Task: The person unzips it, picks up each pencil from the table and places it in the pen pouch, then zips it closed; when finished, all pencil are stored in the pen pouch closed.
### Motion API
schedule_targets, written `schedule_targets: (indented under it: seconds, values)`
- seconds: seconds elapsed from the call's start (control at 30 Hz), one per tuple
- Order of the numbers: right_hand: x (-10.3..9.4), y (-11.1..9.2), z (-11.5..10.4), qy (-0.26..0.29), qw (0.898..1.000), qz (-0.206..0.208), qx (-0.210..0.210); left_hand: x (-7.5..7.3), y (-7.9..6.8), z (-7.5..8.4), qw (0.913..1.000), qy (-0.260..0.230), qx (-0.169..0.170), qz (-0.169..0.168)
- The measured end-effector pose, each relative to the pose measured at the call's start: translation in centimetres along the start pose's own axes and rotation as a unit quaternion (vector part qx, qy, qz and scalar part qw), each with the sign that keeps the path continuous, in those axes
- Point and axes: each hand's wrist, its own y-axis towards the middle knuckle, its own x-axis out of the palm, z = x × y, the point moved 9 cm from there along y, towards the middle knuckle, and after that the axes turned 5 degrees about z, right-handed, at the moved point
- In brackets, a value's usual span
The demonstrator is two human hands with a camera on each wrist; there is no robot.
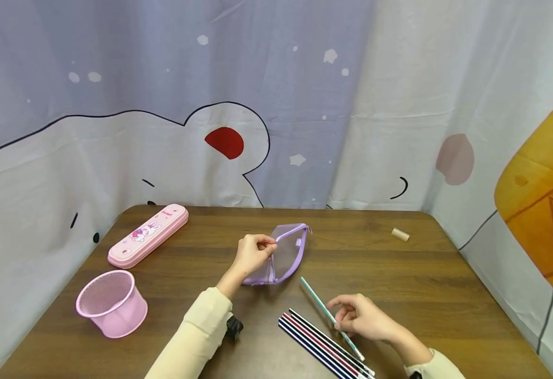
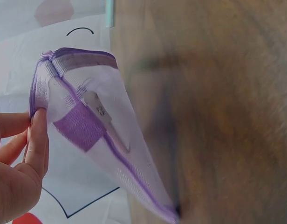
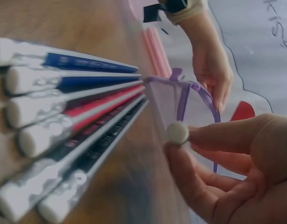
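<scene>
My left hand [image 1: 252,255] pinches the rim of a purple mesh zipper pouch [image 1: 287,255] between thumb and fingertips, holding it up off its side. In the left wrist view, a pale piece with a dark print [image 2: 98,108] shows through the pouch's mesh. A teal pencil [image 1: 317,300] is pinched by my right hand [image 1: 364,318], its far end pointing toward the pouch. The right wrist view looks at this pencil's white eraser end [image 3: 177,133], between thumb and finger. Beside it, several striped pencils [image 1: 321,345] in blue, red and black lie side by side on the table.
A pink mesh pen cup [image 1: 124,315] stands at the left of the wooden table [image 1: 352,247]. Behind it lies a pink pencil case [image 1: 148,237] with a rabbit print. A small pale cylinder [image 1: 401,234] lies at the back right. A printed curtain [image 1: 295,105] hangs behind.
</scene>
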Motion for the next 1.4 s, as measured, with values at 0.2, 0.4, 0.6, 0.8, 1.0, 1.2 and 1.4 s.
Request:
schedule_targets:
  seconds: [0.2,0.4,0.6,0.8,1.0,1.2,1.4]
  values:
    - [-2.0,0.6,-0.1,0.055,0.996,0.065,-0.012,-0.5,0.4,0.4,1.0,0.0,0.0,0.004]
    - [-3.2,1.3,0.0,0.087,0.987,0.135,-0.003,-0.4,0.5,0.3,1.0,-0.002,-0.002,0.003]
    - [-3.7,2.2,0.3,0.129,0.971,0.198,0.044,-0.2,0.4,0.3,1.0,-0.009,-0.001,0.0]
    - [-3.4,4.1,0.6,0.195,0.95,0.23,0.088,0.0,0.3,0.5,1.0,-0.007,0.002,0.001]
    - [-2.2,7.0,0.7,0.222,0.941,0.23,0.108,0.2,-0.1,0.6,0.9999,-0.009,0.006,0.013]
    - [-1.3,9.2,1.2,0.25,0.929,0.244,0.123,0.5,-0.5,0.7,0.9996,0.001,0.013,0.025]
    - [-0.7,10.5,1.1,0.263,0.92,0.263,0.128,1.3,-1.0,0.8,0.9998,-0.014,0.011,0.008]
